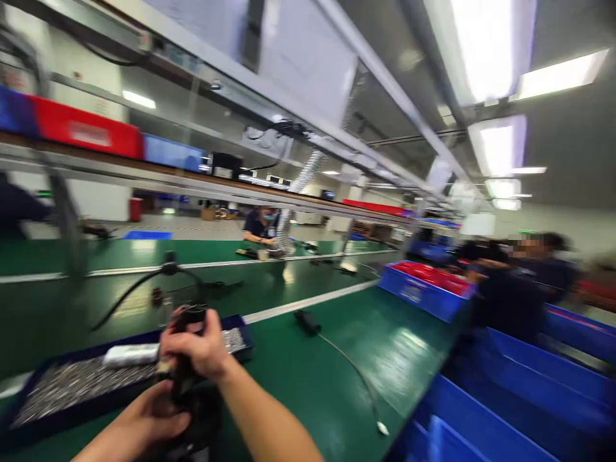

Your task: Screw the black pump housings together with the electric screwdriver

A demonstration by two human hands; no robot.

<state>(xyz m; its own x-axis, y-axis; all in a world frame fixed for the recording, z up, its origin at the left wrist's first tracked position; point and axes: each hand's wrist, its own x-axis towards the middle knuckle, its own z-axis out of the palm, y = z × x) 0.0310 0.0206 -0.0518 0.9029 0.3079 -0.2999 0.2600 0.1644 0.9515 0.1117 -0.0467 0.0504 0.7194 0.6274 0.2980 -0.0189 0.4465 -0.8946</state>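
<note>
Low in the head view, my right hand (202,346) is wrapped round the upper part of a black handle-shaped object (181,375), its thumb raised beside the top. Lower down, my left hand (151,414) closes on the same object from the left. Blur hides the object's exact kind. Just behind my hands lies a dark blue tray (244,327) full of small metal parts (72,385). A white cylinder (131,355) rests across the tray. On the green bench (289,385) to the right sits a black cylindrical piece (308,323) with a thin cable (359,369).
A blue bin with red parts (426,282) stands farther along the bench. Large blue bins (539,378) line the right side, near seated co-workers (514,289). A curved black hose or cable (129,285) arches behind the tray. Overhead runs a shelf (269,192).
</note>
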